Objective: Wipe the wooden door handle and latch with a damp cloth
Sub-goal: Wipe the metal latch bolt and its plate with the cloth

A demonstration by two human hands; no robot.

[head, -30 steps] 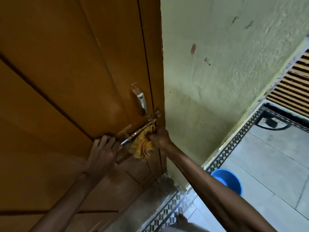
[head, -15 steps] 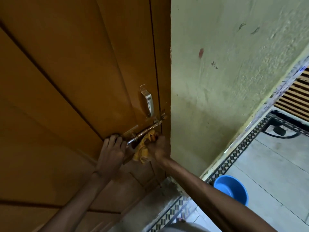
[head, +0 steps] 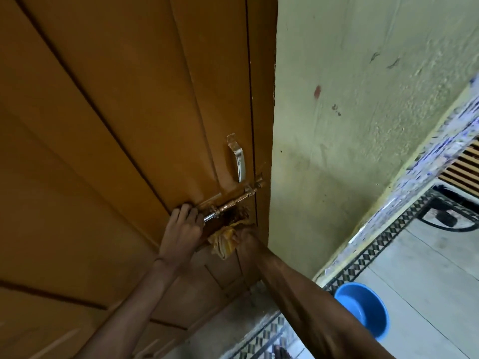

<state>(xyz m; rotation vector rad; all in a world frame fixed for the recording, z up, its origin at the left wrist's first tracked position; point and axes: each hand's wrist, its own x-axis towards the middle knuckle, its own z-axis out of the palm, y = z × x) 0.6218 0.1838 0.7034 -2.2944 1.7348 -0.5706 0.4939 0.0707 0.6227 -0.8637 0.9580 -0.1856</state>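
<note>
Head view looks down your arms at the door (head: 108, 130), and both hands are at the latch (head: 233, 202). Your left hand (head: 181, 229) has its fingers curled over the near end of the bolt, pressed against the wood. Your right hand (head: 246, 238) is closed around a bunched yellow cloth (head: 224, 240), which sits just under the bolt, touching the door near its edge. The handle (head: 239, 161) is right above the latch with nothing on it. A blue bowl (head: 363, 309) sits on the tiled floor (head: 427, 294) beside the pale green wall (head: 350, 99), well away from the door.
</note>
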